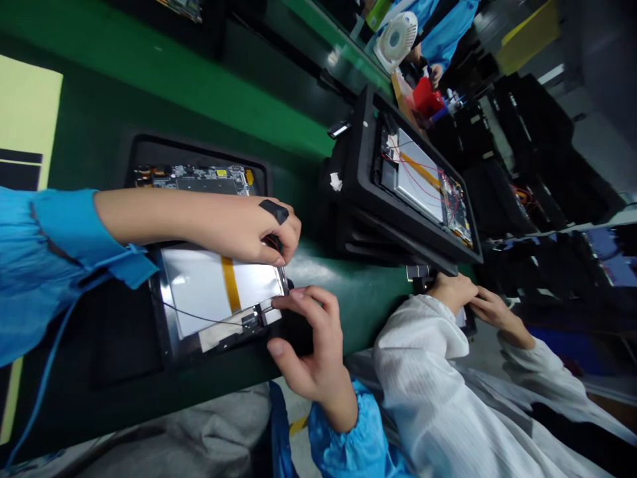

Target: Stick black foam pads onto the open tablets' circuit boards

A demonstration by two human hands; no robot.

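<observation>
Holding left grip (pixel 286 242) pressed together at corner of silver yellow-taped battery pack (pixel 199 285); right grip (pixel 288 328) spread, fingertips on black plastic tablet frame (pixel 166 332).

- Free: green worktop (pixel 348 292) strip between near open tablet (pixel 223 334) and next black foam jig (pixel 355 176)
- Free: tablet's battery face (pixel 194 285), left of both hands
- In the way: thin black wire (pixel 199 317) across battery's lower part
- Tight: left hand (pixel 243 229), right hand (pixel 311 338) crowd tablet's far end
- In the way: co-worker's white sleeve (pixel 418 372) just beside right hand
</observation>
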